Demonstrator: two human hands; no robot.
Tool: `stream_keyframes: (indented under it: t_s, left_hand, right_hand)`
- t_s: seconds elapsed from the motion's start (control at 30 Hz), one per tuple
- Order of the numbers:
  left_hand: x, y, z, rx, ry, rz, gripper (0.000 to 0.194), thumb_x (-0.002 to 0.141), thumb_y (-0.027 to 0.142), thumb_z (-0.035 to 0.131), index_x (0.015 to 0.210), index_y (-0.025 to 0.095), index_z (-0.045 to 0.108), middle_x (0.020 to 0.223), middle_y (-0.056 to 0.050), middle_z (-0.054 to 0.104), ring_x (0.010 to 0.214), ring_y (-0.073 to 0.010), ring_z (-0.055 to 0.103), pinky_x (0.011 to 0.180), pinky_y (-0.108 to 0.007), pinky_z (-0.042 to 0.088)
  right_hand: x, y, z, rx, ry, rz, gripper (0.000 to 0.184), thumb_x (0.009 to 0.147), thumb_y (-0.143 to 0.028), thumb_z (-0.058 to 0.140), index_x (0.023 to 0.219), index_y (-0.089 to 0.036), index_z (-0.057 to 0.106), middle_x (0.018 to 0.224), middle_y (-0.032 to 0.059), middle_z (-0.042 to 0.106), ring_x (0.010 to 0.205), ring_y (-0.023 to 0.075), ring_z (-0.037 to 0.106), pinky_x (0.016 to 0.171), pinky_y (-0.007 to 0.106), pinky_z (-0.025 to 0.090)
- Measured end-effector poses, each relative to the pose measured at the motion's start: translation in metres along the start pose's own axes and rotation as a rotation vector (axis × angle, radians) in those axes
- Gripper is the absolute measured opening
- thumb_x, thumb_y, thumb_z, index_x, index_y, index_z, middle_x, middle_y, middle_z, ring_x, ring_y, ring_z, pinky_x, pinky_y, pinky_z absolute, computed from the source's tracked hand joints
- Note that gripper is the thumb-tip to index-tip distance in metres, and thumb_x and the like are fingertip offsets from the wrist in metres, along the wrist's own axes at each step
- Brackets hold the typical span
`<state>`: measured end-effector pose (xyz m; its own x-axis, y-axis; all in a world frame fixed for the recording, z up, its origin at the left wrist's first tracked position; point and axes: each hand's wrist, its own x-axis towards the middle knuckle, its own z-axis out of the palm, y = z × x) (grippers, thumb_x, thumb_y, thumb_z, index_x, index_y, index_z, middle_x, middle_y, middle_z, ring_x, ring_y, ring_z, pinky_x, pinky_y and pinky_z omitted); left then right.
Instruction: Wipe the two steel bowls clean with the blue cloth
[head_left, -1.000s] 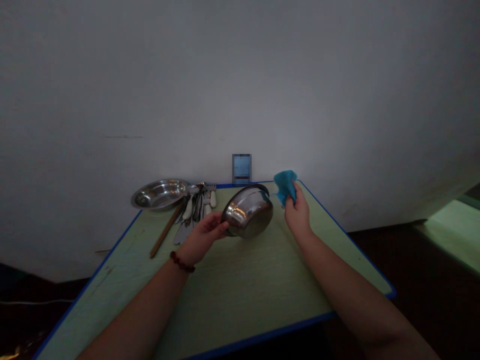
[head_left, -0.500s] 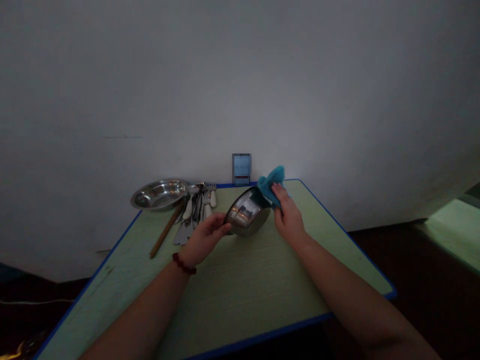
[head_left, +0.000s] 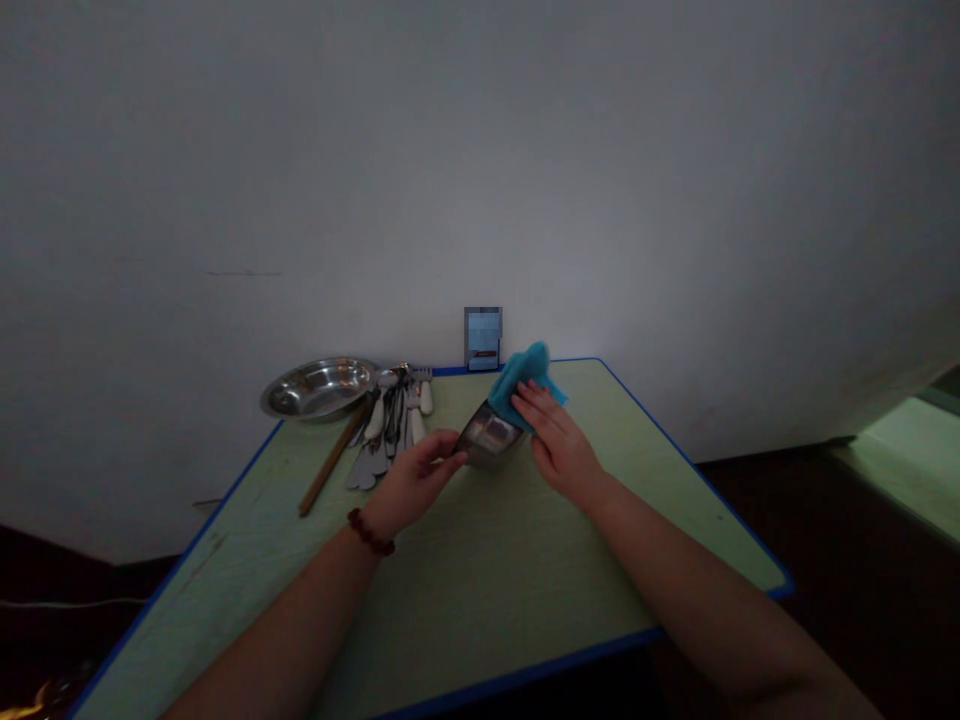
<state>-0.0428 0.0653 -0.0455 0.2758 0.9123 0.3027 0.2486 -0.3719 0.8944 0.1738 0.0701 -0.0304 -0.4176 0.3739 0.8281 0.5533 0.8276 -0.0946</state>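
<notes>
Head view: a plain wall (head_left: pixel 480 150) fills the upper frame. A pale green table (head_left: pixel 487 610) with blue edging extends from lower left to right of centre. A shallow metal dish (head_left: pixel 319 392) sits at the table's far left corner, left of centre in the frame. Cutlery (head_left: pixel 394 415) lies in a pile just beside it, to its right. A metal bowl (head_left: pixel 487 438) is at frame centre, tilted; contact between its base and the table cannot be confirmed.

The left hand (head_left: pixel 412 485) grasps the bowl's near-left side between thumb and fingers. The right hand (head_left: pixel 566 455) holds a blue cloth (head_left: pixel 510 378) over the bowl's upper right part, fingers laid along the fabric. Step in hand, as judged: cloth applied to the bowl's surface. Any further stroke calls for a firm left grip, constant tilt and light, even pressure; a loose grip could let the bowl turn.

A brown stick (head_left: pixel 326 472) lies diagonally, left of the cutlery. A small screen (head_left: pixel 482 335) stands upright at the table's far edge, centre of frame. A dark red bracelet (head_left: pixel 370 533) encircles the left wrist.
</notes>
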Motion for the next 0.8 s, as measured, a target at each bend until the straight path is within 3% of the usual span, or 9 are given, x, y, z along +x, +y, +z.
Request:
stream_keyframes:
  t_s: [0.2,0.53,0.8]
  left_hand:
    - [0.0005,-0.0012,-0.0001,0.016,-0.001,0.002,0.016,0.075,0.029,0.056,0.086,0.017,0.056,0.079,-0.002,0.060,0.076,-0.0152,0.058,0.073,-0.033,0.050]
    - [0.0016,-0.0016,0.0003,-0.015,0.006,-0.003,0.015,0.074,0.028,0.057,0.086,0.017,0.057,0.079,-0.002,0.061,0.076,-0.0151,0.057,0.072,-0.031,0.049]
    - [0.0008,-0.0017,0.0008,-0.060,0.008,-0.010,0.018,0.074,0.029,0.059,0.088,0.017,0.057,0.082,-0.003,0.063,0.078,-0.0153,0.059,0.075,-0.031,0.048]
  right_hand:
    - [-0.0001,-0.0005,0.0008,-0.021,-0.029,-0.010,0.056,0.085,-0.008,0.030,0.140,-0.020,0.027,0.134,0.0102,0.046,0.132,0.0193,0.029,0.105,0.047,0.033]
    - [0.0007,-0.0057,0.0008,-0.069,-0.112,-0.068,0.044,0.084,-0.010,0.034,0.125,-0.013,0.049,0.129,0.0091,0.052,0.133,0.0193,0.027,0.107,0.045,0.029]
    - [0.0009,-0.0066,0.0004,-0.081,-0.143,-0.065,0.046,0.081,-0.010,0.035,0.125,-0.012,0.050,0.132,0.0092,0.049,0.133,0.0202,0.025,0.107,0.046,0.029]
